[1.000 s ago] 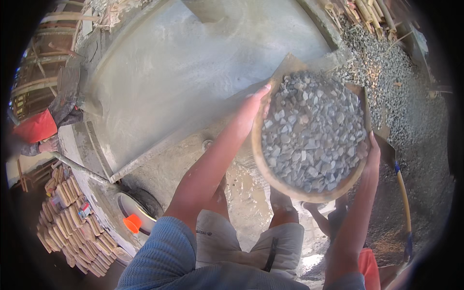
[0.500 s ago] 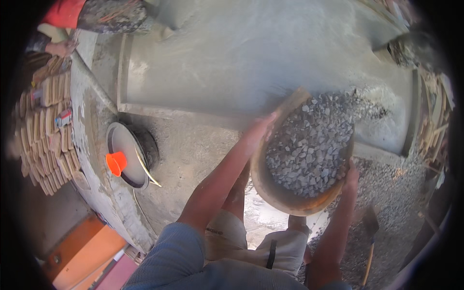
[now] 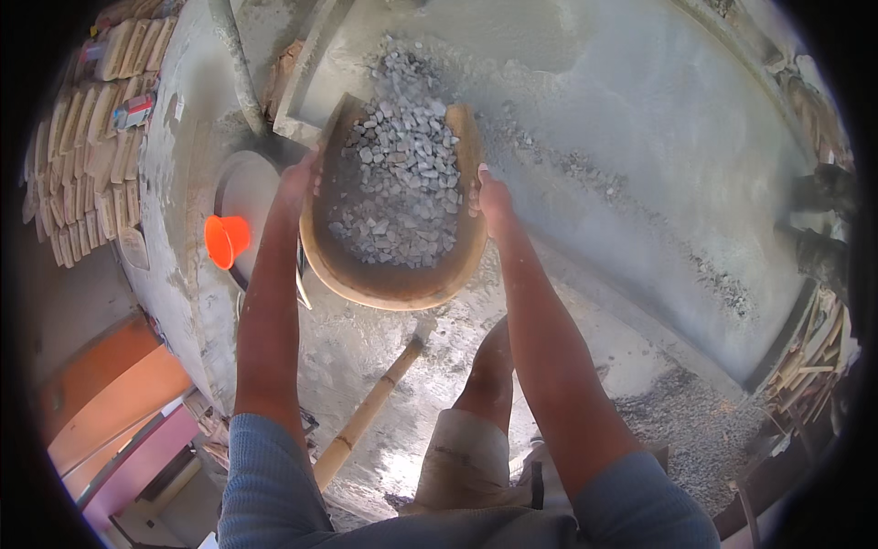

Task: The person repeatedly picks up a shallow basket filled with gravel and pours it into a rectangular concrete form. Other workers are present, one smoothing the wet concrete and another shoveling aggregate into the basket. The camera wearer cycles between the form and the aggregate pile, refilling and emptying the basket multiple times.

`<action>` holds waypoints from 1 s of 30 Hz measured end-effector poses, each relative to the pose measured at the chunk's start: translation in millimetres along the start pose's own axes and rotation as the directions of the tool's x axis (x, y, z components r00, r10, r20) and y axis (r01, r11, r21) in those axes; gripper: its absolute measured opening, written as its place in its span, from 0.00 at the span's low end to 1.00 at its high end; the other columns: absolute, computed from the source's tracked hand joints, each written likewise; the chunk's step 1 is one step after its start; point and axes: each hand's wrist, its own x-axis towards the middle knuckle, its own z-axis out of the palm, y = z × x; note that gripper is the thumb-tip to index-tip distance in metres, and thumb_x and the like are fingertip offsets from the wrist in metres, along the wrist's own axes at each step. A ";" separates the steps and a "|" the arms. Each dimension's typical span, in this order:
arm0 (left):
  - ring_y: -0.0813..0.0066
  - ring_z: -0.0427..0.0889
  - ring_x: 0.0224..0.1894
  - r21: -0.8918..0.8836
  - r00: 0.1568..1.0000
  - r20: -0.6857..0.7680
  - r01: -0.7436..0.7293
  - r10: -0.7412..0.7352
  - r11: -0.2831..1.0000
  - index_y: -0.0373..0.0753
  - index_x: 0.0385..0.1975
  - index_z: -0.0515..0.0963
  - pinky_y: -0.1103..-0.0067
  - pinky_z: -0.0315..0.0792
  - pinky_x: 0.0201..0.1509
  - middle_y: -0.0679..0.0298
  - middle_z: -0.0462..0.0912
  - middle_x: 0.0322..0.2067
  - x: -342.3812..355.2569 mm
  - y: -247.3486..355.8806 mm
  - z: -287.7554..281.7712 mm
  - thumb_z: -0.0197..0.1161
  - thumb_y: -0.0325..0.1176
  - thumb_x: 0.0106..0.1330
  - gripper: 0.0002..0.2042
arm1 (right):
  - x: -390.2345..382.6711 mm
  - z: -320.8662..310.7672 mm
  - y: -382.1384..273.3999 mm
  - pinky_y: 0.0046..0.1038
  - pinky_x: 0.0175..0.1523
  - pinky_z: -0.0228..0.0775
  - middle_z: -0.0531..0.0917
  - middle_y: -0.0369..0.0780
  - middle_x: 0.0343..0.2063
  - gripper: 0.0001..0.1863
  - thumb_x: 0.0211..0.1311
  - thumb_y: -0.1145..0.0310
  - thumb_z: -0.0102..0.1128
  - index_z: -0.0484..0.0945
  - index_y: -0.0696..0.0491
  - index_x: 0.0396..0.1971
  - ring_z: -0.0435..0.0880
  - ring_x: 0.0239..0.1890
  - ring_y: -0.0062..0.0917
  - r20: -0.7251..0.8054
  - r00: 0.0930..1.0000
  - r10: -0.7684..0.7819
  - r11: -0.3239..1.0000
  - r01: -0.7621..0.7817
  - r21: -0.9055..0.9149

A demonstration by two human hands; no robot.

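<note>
A wide horseshoe-shaped scoop pan [image 3: 395, 295], brown with a worn rim, is held out in front of me above the edge of the grey bed. Crushed gravel [image 3: 407, 142] pours over its open far end onto the bed. Bare pan floor shows along its left side. My left hand [image 3: 302, 178] is closed on the pan's left rim; my right hand [image 3: 491, 197] grips the right rim. Under the pan, part of the bed's raised border is hidden.
The framed bed [image 3: 677, 128] has a smooth grey surface with scattered gravel. A bucket [image 3: 245, 183] with an orange scoop [image 3: 226, 241] stands to the left. A bamboo pole [image 3: 370, 412] lies near my legs; a gravel heap [image 3: 686, 421] is at the right. Stacked tiles [image 3: 91, 156] stand far left.
My hands have swung the pan leftward. Much gravel has left it, leaving a band across the bed, and more is sliding off the open end. The view has turned too.
</note>
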 end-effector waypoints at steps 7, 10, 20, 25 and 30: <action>0.75 0.68 0.11 0.110 0.970 0.218 0.084 -0.107 0.990 0.33 0.17 0.73 0.77 0.63 0.17 0.64 0.69 0.10 -77.2 -38.6 97.3 0.52 0.55 0.63 0.27 | -147.4 -107.2 13.3 0.23 0.16 0.49 0.60 0.30 0.10 0.19 0.68 0.52 0.41 0.68 0.50 0.24 0.56 0.09 0.17 -0.310 0.941 0.138 0.974 -0.072 0.214; 0.77 0.65 0.12 0.082 0.829 0.508 0.225 -0.235 0.971 0.33 0.21 0.73 0.79 0.62 0.15 0.66 0.68 0.12 -122.7 -40.0 189.8 0.55 0.55 0.63 0.26 | -233.1 -188.6 -22.9 0.22 0.17 0.50 0.62 0.30 0.11 0.19 0.68 0.54 0.41 0.70 0.51 0.24 0.58 0.10 0.17 -0.473 0.859 0.196 0.949 -0.044 0.313; 0.71 0.73 0.18 -0.359 0.470 0.846 0.149 0.254 0.921 0.30 0.31 0.75 0.77 0.70 0.25 0.59 0.77 0.20 -56.2 137.1 494.5 0.54 0.29 0.62 0.08 | -200.1 -393.3 -315.7 0.18 0.15 0.63 0.72 0.36 0.17 0.19 0.70 0.62 0.34 0.69 0.64 0.36 0.66 0.12 0.15 -0.605 0.793 0.069 0.967 0.096 0.235; 0.74 0.76 0.24 -0.384 0.584 0.721 -0.111 0.373 0.917 0.31 0.33 0.74 0.78 0.72 0.30 0.63 0.77 0.22 55.6 189.9 425.2 0.53 0.31 0.64 0.08 | -76.8 -341.4 -376.9 0.16 0.14 0.61 0.67 0.32 0.13 0.12 0.69 0.69 0.31 0.64 0.58 0.30 0.63 0.11 0.14 -0.354 0.933 -0.073 0.995 0.091 0.034; 0.74 0.75 0.29 -0.223 0.611 0.791 0.248 0.027 0.943 0.28 0.44 0.68 0.75 0.73 0.37 0.61 0.75 0.31 58.5 222.3 284.3 0.47 0.31 0.68 0.12 | -52.7 -268.4 -320.2 0.18 0.15 0.59 0.67 0.36 0.19 0.10 0.70 0.68 0.28 0.57 0.60 0.36 0.63 0.14 0.16 -0.153 0.975 -0.160 0.896 0.208 0.391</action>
